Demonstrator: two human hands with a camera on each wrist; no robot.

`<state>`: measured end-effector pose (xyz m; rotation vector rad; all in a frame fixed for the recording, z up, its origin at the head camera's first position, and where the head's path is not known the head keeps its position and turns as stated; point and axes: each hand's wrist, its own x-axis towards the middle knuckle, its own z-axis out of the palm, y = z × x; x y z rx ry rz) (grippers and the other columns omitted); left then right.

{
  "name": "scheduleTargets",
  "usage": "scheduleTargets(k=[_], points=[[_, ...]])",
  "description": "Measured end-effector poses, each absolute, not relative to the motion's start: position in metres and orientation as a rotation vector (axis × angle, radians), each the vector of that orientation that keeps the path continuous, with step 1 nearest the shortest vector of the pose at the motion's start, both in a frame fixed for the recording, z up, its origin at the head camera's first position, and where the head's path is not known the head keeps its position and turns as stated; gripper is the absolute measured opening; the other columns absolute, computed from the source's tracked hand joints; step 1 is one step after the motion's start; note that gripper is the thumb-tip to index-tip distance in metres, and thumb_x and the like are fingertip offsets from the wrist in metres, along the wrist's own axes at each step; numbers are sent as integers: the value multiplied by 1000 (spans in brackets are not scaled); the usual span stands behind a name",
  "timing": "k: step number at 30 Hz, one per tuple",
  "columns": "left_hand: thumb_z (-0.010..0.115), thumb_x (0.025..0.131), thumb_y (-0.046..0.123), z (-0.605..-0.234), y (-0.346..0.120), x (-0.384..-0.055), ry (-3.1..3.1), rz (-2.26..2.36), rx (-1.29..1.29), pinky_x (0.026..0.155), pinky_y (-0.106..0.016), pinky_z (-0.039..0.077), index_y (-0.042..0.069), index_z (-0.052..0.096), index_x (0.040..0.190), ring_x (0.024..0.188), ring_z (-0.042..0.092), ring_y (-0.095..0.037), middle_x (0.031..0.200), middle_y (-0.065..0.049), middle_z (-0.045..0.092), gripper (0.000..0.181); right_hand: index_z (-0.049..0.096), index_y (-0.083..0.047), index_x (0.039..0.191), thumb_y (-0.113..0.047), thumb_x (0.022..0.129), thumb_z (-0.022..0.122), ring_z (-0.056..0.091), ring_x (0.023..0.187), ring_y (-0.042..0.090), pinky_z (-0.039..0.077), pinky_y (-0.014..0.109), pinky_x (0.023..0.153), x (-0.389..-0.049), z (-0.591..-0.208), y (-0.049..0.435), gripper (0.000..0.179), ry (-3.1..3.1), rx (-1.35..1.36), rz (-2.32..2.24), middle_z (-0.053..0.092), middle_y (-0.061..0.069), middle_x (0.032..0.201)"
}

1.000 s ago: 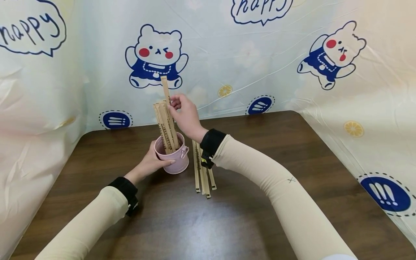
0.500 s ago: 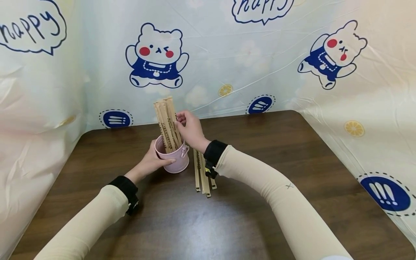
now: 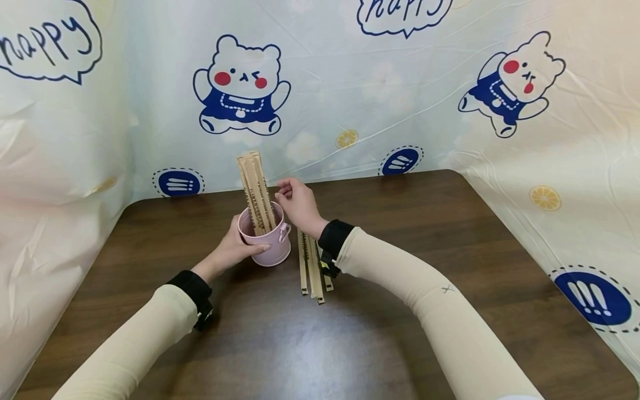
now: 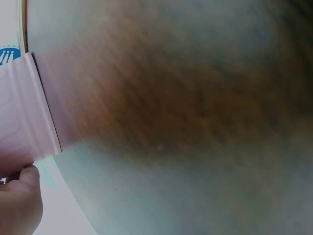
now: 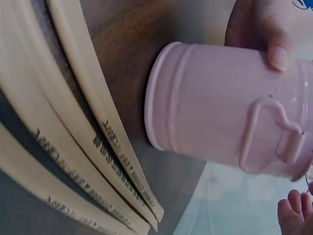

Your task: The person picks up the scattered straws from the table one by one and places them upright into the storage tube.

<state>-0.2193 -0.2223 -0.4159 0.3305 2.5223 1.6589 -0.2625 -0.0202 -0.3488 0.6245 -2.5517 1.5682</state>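
My left hand [image 3: 227, 250] grips a small pink metal bucket [image 3: 272, 253] from its left side, thumb across the front. Slim paper-wrapped sticks [image 3: 258, 194] with dark print stand in the bucket, leaning slightly left. Just right of its rim is my right hand [image 3: 299, 206], fingers loosely bent and holding nothing. More of these wrapped sticks [image 3: 312, 272] lie on the table beside the bucket, partly hidden under my right wrist. The right wrist view shows the bucket [image 5: 210, 103] with its handle lug, and the lying sticks [image 5: 80, 44] close up.
The dark wooden table [image 3: 425, 322] reaches back to a pale curtain [image 3: 325, 83] printed with bears and lettering. Black straps with cameras sit on both wrists. Much of the left wrist view is a dark blur.
My right hand lowered a wrapped stick into the bucket and let it go. It has since drawn slightly right of the rim. My left hand keeps its grip on the bucket.
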Motion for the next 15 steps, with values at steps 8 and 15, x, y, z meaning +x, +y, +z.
scheduleTargets(k=[8,15], points=[[78,80,8,-414,-221,-217,2524,1664,331,116,-54,27,2,9,152,138,34,-36,151,-25,28,100,56,1,125,-12,98,59,62,105,28,49,32,92,-272,-341,-4,30,-2535,564,1544,64,18,113],[78,80,7,-413,-219,-216,2525,1674,327,116,-54,26,3,9,153,139,33,-36,153,-24,27,101,60,1,123,-13,98,59,63,99,29,49,33,86,-283,-347,18,29,-2541,509,1492,66,18,108]])
